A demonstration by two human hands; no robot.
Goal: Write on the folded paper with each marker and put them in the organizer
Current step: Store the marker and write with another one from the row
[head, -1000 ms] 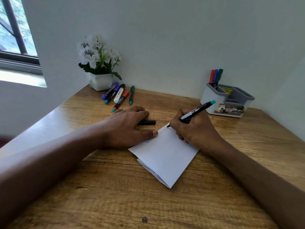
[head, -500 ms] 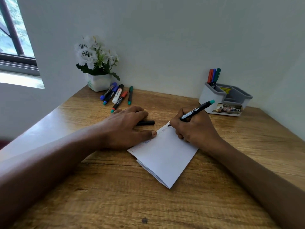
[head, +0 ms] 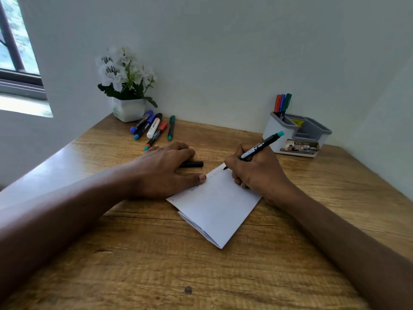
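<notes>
A folded white paper [head: 218, 209] lies on the wooden desk [head: 156, 265] with faint writing along its far edge. My right hand [head: 257, 171] grips a black marker with a teal end [head: 259, 148], its tip touching the paper's far corner. My left hand [head: 165, 168] lies flat, its thumb pressing the paper's left edge. A black cap [head: 192, 164] pokes out from under its fingers. Several markers [head: 154, 128] lie at the back left. The grey and white organizer [head: 312, 133] at the back right holds three markers [head: 282, 105].
A white pot of white flowers [head: 127, 95] stands in the back left corner by the loose markers. A window [head: 17, 52] is at the far left. White walls close the desk at the back and right.
The marker tip has moved slightly rightward along the paper's far edge. My left hand stays on the paper.
</notes>
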